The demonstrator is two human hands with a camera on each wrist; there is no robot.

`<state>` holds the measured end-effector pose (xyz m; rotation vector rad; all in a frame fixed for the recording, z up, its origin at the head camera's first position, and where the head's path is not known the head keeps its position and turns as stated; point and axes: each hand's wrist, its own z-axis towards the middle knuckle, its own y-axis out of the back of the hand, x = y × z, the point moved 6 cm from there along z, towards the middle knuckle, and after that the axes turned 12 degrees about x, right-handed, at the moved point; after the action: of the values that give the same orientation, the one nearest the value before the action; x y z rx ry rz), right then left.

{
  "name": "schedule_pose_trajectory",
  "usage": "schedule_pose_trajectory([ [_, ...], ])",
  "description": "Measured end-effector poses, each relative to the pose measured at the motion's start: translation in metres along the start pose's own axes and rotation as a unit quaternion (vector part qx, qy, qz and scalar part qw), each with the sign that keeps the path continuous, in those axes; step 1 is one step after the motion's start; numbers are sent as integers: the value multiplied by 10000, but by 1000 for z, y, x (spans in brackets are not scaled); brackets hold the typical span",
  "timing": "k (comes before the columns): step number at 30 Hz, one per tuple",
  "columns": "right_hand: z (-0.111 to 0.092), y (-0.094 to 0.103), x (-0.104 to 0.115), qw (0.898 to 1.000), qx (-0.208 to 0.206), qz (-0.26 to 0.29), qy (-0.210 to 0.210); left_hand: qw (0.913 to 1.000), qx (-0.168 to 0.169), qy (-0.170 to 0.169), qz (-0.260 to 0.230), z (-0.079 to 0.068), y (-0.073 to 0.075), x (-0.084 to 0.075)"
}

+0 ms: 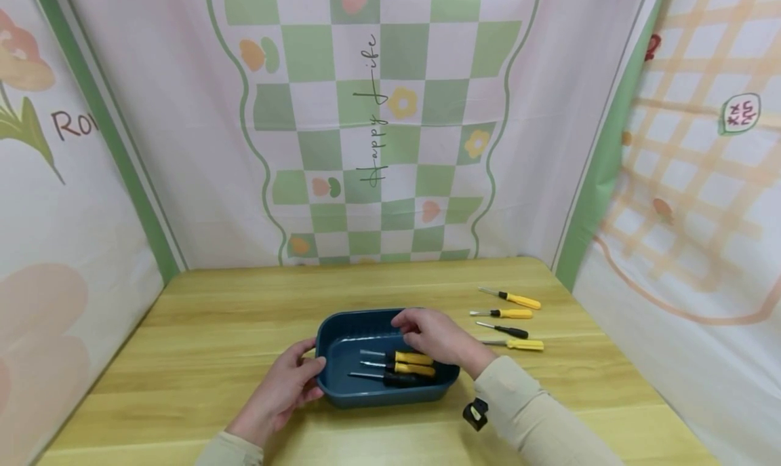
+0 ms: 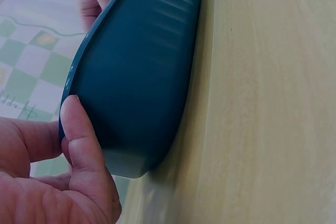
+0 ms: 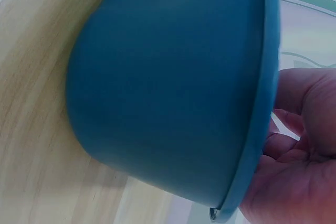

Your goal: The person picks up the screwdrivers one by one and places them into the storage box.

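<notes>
A dark blue rectangular tray sits on the table in the head view. My left hand grips its left end, thumb over the rim and fingers outside; the left wrist view shows this thumb and the fingers at the rim. Inside lie three screwdrivers: two yellow-and-black ones and a black-handled one. Over the tray's right side, my right hand hovers with loosely bent fingers and no tool showing in it. The tray wall partly hides this hand in the right wrist view.
Right of the tray, several more screwdrivers lie spaced apart on the wooden table: two yellow-and-black ones, a black one and an all-yellow one. Printed cloth hangs behind and at both sides.
</notes>
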<state>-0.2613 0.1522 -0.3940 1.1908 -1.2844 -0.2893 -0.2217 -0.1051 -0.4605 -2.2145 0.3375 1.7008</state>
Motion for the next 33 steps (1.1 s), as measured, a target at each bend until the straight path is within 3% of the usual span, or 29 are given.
schedule_pose_trajectory([
  [18, -2, 2, -3, 9999, 34, 132, -29, 9999, -121, -6, 57, 1, 0, 0],
  [33, -14, 18, -13, 9991, -317, 273, 42, 9999, -130, 17, 51, 1, 0, 0],
])
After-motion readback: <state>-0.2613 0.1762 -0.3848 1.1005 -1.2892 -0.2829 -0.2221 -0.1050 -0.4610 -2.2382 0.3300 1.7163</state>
